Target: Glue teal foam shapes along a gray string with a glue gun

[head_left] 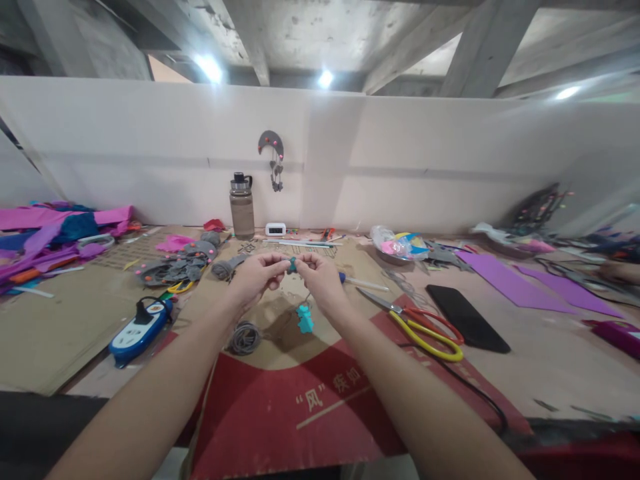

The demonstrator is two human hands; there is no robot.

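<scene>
My left hand [257,275] and my right hand [323,280] meet above the cardboard, fingertips pinched on a small dark teal felt piece [293,265]. Its outline is mostly covered by my fingers. Below my right hand is a bright turquoise felt cutout [305,319], with a thin grey cord running up from it toward that hand. A coil of grey cord [245,338] lies below my left hand. To the right, scissors [425,327] with red and yellow handles rest partly spread, beside a glue-gun-like tool or screwdriver with a blue end [343,277].
A blue-and-white power strip [141,331] and grey felt scraps [183,263] lie left. A water bottle [242,208] and small white clock [275,229] stand by the partition. At right are a black phone [467,318], purple felt sheets [510,280] and another person's hand [620,272].
</scene>
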